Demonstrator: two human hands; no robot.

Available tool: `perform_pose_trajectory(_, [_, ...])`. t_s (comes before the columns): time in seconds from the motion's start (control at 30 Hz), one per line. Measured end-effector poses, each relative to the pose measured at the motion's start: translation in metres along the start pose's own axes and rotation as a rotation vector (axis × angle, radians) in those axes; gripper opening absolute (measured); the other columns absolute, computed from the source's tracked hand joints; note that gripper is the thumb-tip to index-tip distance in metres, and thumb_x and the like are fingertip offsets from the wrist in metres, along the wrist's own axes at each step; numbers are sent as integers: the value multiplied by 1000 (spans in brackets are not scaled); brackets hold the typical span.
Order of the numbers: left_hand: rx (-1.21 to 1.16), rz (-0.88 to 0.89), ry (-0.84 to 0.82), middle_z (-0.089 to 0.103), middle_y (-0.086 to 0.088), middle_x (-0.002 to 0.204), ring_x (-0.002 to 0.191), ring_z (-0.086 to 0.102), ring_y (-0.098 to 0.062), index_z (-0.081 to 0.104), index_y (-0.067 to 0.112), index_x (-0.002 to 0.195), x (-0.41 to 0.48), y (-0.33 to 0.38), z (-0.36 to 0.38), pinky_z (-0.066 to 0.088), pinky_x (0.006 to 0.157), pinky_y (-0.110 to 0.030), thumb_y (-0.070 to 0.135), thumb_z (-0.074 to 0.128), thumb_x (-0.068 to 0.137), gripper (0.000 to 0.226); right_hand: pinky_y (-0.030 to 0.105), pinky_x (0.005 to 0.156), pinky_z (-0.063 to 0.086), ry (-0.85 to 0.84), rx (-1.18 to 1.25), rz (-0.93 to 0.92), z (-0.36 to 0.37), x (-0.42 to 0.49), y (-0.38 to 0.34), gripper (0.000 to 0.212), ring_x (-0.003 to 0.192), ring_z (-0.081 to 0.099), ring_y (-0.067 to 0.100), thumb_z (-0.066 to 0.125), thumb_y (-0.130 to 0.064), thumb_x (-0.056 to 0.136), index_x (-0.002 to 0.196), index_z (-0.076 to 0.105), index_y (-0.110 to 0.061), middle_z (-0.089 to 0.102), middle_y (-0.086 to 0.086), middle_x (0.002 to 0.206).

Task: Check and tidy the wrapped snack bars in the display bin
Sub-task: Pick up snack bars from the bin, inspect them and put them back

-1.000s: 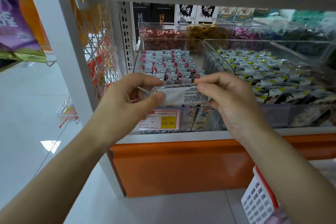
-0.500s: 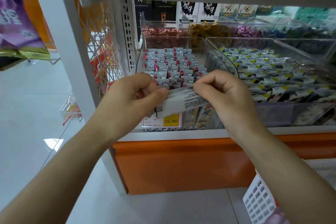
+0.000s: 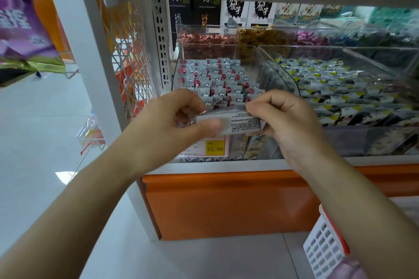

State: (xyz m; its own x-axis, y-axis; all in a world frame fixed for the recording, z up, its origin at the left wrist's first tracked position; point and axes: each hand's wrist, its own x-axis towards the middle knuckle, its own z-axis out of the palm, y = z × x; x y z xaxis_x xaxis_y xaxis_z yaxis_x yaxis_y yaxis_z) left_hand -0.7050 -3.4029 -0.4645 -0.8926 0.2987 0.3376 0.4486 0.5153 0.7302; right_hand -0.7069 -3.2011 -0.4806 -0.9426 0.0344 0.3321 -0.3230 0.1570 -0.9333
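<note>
Head view: the clearest writing is the yellow price tag (image 3: 214, 148) on the near front of the display bin (image 3: 175, 75), which reads "15.80". At the far back of the shelf stand white boxes (image 3: 235, 10) with large black brush characters, "银子". To their left are dark boxes whose print is too small to read. A purple bag (image 3: 20, 25) hanging at far left carries big white characters, cut off by the frame edge.

You hold one wrapped snack bar (image 3: 235, 123) level in front of the bin's near wall, just above the price tag. Its silver back faces you, with a block of fine black print on its right half that is too small to read.

Your left hand (image 3: 172, 120) grips the bar's left end: the thumb lies flat across the near face and the fingers are curled in behind it. Your right hand (image 3: 288, 120) pinches the bar's right end along its upper edge between thumb and forefinger, with the other fingers folded in toward the palm.

Inside the bin, just beyond your knuckles, the rest of the snack bars (image 3: 217, 79) stand in rows, silver wrappers with white clouds and red spots.

To the right, a neighbouring clear bin (image 3: 385, 68) holds wrappers marked in black and yellow. A white slotted basket (image 3: 324, 249) shows at near right, beside your right forearm.
</note>
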Motion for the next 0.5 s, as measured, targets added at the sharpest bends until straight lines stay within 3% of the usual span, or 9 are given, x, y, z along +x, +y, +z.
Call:
perform_pose_trajectory(0.1, [42,-8,-12,63,7,89,81,61,-9,56,34,92,1,-1,1,55,73,-32,66,55,59,46,29,51,56,-90,79,103,-7,2,-6,25,65,69,21,63,-7,84,60,69,-13,70,5,67])
perform_pose_trajectory(0.17, [14,-10,-25,65,6,90,82,62,-10,57,35,92,2,-3,0,56,73,-34,63,55,62,41,28,48,56,-168,79,147,-14,4,-9,24,64,69,17,64,-6,83,61,71,-10,71,5,66])
perform_pose_trajectory(0.27, [-6,3,-48,65,9,91,82,63,-5,57,35,94,3,-5,1,56,72,-24,58,55,65,37,28,52,58,-270,87,190,-23,5,-11,11,67,70,15,67,-15,72,65,71,-9,72,4,70])
perform_pose_trajectory(0.5, [-68,31,-51,66,13,93,86,63,2,57,38,95,4,-5,5,52,68,-11,47,55,70,26,22,53,56,-357,158,233,-28,7,-7,17,68,69,13,62,-17,69,78,67,-3,73,3,74])
